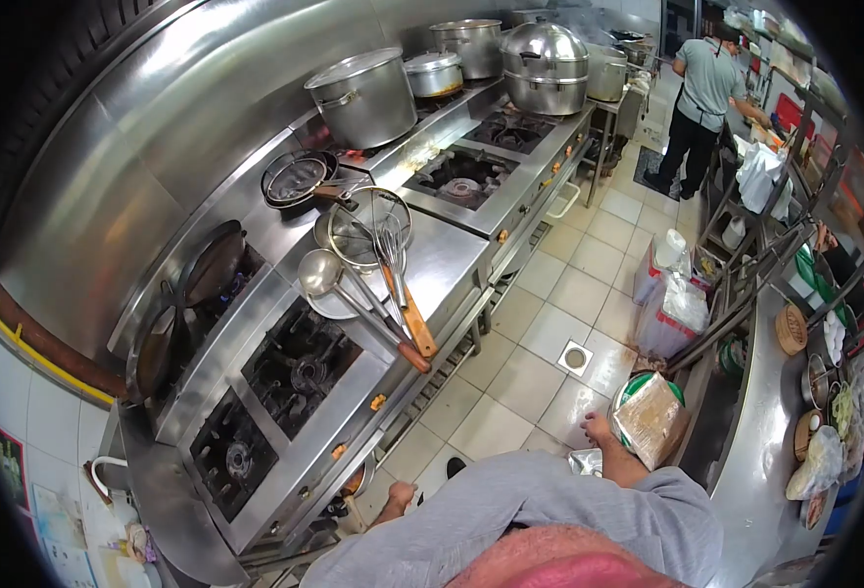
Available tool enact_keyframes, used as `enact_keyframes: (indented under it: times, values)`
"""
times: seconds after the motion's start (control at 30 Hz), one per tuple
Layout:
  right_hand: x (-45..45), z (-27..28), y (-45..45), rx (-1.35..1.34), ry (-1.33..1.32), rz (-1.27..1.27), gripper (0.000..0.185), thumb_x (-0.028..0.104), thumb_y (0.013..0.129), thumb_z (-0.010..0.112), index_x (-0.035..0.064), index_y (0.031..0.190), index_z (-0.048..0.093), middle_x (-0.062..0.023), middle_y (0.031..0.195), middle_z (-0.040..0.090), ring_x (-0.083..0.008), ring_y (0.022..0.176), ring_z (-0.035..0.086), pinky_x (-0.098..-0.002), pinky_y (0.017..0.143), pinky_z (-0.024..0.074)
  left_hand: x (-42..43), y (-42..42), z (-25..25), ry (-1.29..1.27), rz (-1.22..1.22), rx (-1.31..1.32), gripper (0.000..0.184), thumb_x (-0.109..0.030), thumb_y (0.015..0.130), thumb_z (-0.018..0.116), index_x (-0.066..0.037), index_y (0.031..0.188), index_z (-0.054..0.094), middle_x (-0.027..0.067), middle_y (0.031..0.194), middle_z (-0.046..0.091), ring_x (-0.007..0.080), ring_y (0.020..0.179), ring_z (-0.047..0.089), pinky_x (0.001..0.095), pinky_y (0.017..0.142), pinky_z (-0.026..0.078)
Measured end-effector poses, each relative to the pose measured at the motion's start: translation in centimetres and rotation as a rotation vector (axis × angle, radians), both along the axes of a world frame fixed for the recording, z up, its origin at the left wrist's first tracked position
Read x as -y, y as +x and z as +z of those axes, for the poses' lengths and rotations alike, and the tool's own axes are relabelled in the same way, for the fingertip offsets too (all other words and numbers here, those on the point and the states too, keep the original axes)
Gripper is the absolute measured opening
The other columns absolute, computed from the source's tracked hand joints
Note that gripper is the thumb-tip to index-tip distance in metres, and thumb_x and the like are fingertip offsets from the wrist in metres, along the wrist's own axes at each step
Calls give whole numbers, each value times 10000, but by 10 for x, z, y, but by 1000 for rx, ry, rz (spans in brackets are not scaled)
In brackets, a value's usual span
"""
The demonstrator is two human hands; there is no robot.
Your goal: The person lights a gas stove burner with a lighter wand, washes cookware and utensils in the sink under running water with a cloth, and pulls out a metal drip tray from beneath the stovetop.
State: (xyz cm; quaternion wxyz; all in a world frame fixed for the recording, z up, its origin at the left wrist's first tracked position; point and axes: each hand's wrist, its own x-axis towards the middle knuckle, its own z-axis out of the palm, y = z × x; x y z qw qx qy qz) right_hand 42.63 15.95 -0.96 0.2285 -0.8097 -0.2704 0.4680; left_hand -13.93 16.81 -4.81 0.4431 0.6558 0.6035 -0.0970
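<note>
My left hand [400, 495] hangs low beside the front of the stove, fingers curled in, and I see nothing in it. Below it and to its left is a pan with a pale handle [356, 508] under the stove's edge. On the other side of my body, my right hand [600, 428] is held out with its fingers loosely bent and apart, holding nothing visible. Close by it stands a round tub with a green rim [638, 385], with a brown cardboard piece [653, 419] on top. A silvery packet [586, 463] lies beside my right forearm.
A steel stove [305, 372] runs along the left, bearing a ladle [320, 271], a whisk [390, 240], strainers and large pots [363, 98]. A floor drain [575, 359] sits in the tiles. Another person [701, 98] stands far back. Shelves and a steel counter [745, 431] line the right.
</note>
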Motion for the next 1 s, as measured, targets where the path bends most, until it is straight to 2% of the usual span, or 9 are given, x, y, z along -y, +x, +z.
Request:
enact_keyframes:
  times: [0.07, 0.1, 0.17, 0.2, 0.27, 0.37, 0.6, 0.8, 1.0]
  values:
    - [18, -22, 16, -30, -131, -15, 382, 87, 711, 599, 43, 1079, 504, -137, 763, 587, -208, 541, 549, -331, 382, 418, -3, 33, 2, 186, -173, -370, 308, -312, 707, 574, -13, 761, 628, 155, 781, 614, 278, 748, 576, 392, 774, 432]
    - [27, -32, 21, 3, -161, 24, 311, 62, 712, 589, 35, 1018, 539, -119, 737, 576, -216, 548, 552, -341, 399, 437, -3, 48, 12, 181, -154, -380, 308, -312, 707, 574, -13, 761, 628, 155, 781, 614, 278, 748, 576, 392, 774, 432]
    - [44, -43, 24, 1, -195, 56, 297, 107, 706, 608, 35, 990, 562, -122, 715, 587, -218, 540, 566, -347, 412, 458, -2, 76, 41, 201, 445, -174, 345, -350, 665, 608, -45, 825, 629, 155, 942, 596, 304, 971, 486, 386, 903, 337]
    - [48, -45, 27, 4, -229, 65, 290, 152, 699, 627, 35, 961, 585, -124, 693, 599, -220, 531, 579, -353, 425, 480, -4, 82, 45, 204, 465, -178, 345, -350, 665, 608, -45, 825, 629, 155, 942, 596, 304, 971, 486, 386, 903, 337]
    - [51, -50, 23, -2, -238, 77, 297, 146, 695, 633, 45, 970, 585, -130, 703, 602, -223, 524, 578, -359, 429, 484, -4, 92, 52, 336, 500, -177, 403, -387, 639, 634, -63, 878, 622, 145, 989, 581, 301, 1027, 439, 359, 913, 329]
    - [45, -55, 18, -14, -238, 112, 305, 129, 680, 647, 62, 971, 588, -128, 713, 605, -224, 517, 576, -358, 437, 486, 1, 92, 59, 365, 508, -211, 420, -394, 627, 647, -73, 897, 618, 129, 1000, 578, 291, 1035, 430, 353, 906, 337]
    - [8, -47, 15, -26, -90, 175, 345, 124, 644, 693, 39, 957, 577, -118, 693, 603, -208, 495, 565, -326, 435, 464, 44, 67, 67, 260, 576, -365, 448, -401, 616, 644, -90, 937, 608, 128, 1002, 573, 284, 1037, 427, 355, 905, 342]
    - [-11, -44, 10, -14, -107, 276, 335, 136, 643, 692, 29, 937, 574, -121, 681, 597, -212, 497, 566, -331, 430, 461, 94, 48, 69, 201, 658, -433, 447, -386, 621, 626, -99, 964, 607, 125, 1021, 563, 296, 1065, 415, 371, 919, 332]
    - [-16, -30, -13, 19, -111, 391, 273, 133, 664, 669, 21, 900, 590, -123, 677, 595, -228, 480, 560, -335, 412, 457, 125, 11, 33, 229, 716, -342, 446, -383, 610, 638, -76, 931, 611, 167, 1062, 530, 323, 1077, 395, 387, 923, 338]
